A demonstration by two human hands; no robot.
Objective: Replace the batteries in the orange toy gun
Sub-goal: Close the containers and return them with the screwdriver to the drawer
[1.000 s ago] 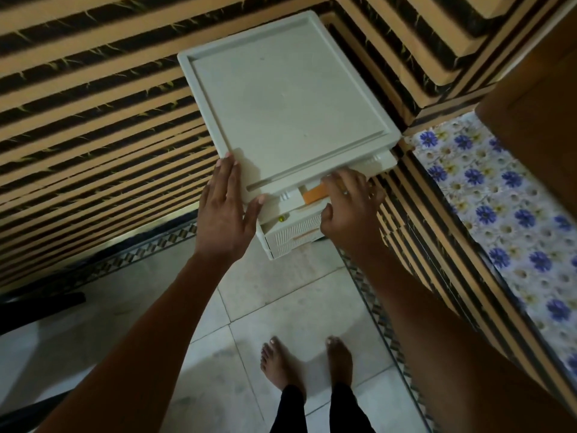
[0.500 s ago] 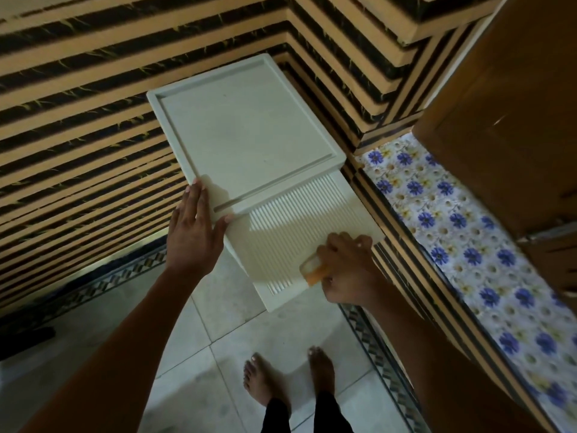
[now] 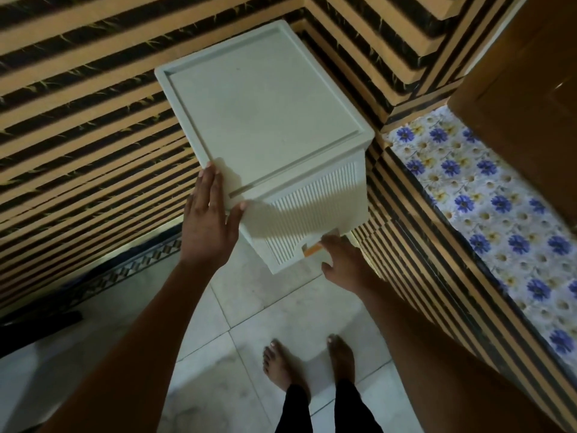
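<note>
The left hand (image 3: 209,226) is bracing the drawer unit (image 3: 265,120) flat-fingered; the right hand (image 3: 343,260) is hooking the orange handle (image 3: 312,250), best drawn straight.

1 head-worn wide-angle view, looking steeply down, close over a white drawer unit (image 3: 265,120), tiled floor (image 3: 249,307) below
</note>
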